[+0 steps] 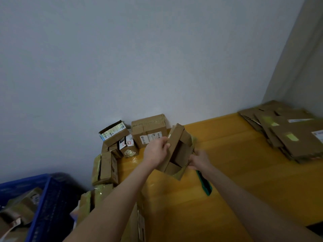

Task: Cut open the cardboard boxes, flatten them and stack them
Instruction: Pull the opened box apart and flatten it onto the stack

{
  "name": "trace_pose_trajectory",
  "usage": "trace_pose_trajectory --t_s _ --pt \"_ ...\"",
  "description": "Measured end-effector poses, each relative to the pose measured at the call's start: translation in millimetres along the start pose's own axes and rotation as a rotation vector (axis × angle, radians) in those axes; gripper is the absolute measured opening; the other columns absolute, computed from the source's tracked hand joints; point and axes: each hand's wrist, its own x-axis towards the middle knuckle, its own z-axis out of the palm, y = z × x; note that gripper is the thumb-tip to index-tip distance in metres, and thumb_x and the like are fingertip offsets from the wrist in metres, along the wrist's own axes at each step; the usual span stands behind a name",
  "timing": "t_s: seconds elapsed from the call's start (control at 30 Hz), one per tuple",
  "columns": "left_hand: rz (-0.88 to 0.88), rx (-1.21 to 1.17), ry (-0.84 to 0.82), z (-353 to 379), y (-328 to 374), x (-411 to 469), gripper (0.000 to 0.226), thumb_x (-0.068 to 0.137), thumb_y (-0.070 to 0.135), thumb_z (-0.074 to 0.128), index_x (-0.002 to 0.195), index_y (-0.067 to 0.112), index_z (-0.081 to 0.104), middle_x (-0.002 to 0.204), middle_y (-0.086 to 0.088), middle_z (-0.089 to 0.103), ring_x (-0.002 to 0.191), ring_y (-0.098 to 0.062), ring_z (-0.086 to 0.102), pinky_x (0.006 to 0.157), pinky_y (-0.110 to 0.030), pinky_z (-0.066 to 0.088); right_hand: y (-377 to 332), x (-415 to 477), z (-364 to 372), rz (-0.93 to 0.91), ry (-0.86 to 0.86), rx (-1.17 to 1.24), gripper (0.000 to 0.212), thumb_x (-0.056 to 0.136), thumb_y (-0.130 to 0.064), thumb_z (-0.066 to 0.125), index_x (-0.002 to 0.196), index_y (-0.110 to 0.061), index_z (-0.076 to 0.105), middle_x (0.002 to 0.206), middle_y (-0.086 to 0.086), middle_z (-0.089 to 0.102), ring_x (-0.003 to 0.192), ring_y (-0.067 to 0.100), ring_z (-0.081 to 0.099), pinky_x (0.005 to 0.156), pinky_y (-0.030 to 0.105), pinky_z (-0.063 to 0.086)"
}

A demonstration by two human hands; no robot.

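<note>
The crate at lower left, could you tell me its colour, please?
The crate is blue; head view.

Both hands point(156, 151) point(198, 160) forward — seemingly curled

blue crate point(43, 194): cut by left edge | green tool point(204, 185): partly under right forearm point(244, 199)

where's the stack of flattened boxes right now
In the head view the flattened stack lies on the far right of the yellow table, well to the right of the held box and apart from it.
</note>
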Motion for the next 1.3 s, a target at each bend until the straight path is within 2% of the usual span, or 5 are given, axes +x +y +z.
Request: trace_pose_trajectory --t_s 0.37,0.53,0.8,1.03,1.3 --pt "0.045 0.181 -0.003 20.9 8.5 -9.9 0.018 0.098 0.02 0.052 0.108 0.012 0.064 0.096 -0.006 0.068 0.088 -0.021 0.066 0.078 -0.034 0.056 -12.8 1.8 15.0 -0.072 0.228 -0.745 0.034 0.095 -0.033 0.051 0.066 -0.016 0.051 0.068 0.0 0.057 0.058 0.014 0.053 0.046 0.026 0.038" --pt "-0.023 0.115 -0.036 16.8 -7.3 -4.7 0.011 0.096 0.019 0.055 0.098 0.015 0.064 0.086 0.002 0.061 0.081 -0.015 0.06 0.062 -0.019 0.041 -9.8 -0.2 10.0 -0.024 0.03 -0.532 0.023 0.098 -0.013 0.046 0.077 -0.005 0.053 0.083 0.019 0.068 0.077 0.031 0.07 0.074 0.043 0.059" --pt "-0.125 0.006 -0.171 11.0 -28.2 0.8 0.016 0.096 0.019 0.057 0.08 0.021 0.057 0.082 0.002 0.061 0.078 -0.013 0.058 0.065 -0.027 0.048 -7.9 -1.4 -0.3 0.052 -0.081 -0.227 0.022 0.099 -0.007 0.044 0.107 0.006 0.059 0.102 0.023 0.066 0.089 0.028 0.069 0.068 0.031 0.059" --pt "0.051 0.238 -0.119 19.5 -8.6 0.5 0.014 0.097 0.02 0.053 0.102 0.013 0.064 0.092 -0.005 0.066 0.085 -0.021 0.064 0.072 -0.031 0.053 -20.0 10.5 4.4 -0.063 0.189 -0.592 0.018 0.094 -0.022 0.056 0.102 -0.009 0.046 0.095 0.008 0.059 0.081 0.024 0.06 0.067 0.037 0.053" --pt "0.037 0.205 -0.114 14.6 -12.3 2.8 0.015 0.098 0.019 0.052 0.101 0.011 0.064 0.091 -0.005 0.065 0.082 -0.02 0.061 0.07 -0.031 0.052 -31.8 8.2 -12.9 -0.186 0.061 -0.778 0.012 0.101 -0.017 0.044 0.094 -0.009 0.05 0.086 0.007 0.057 0.08 0.024 0.062 0.067 0.033 0.055"
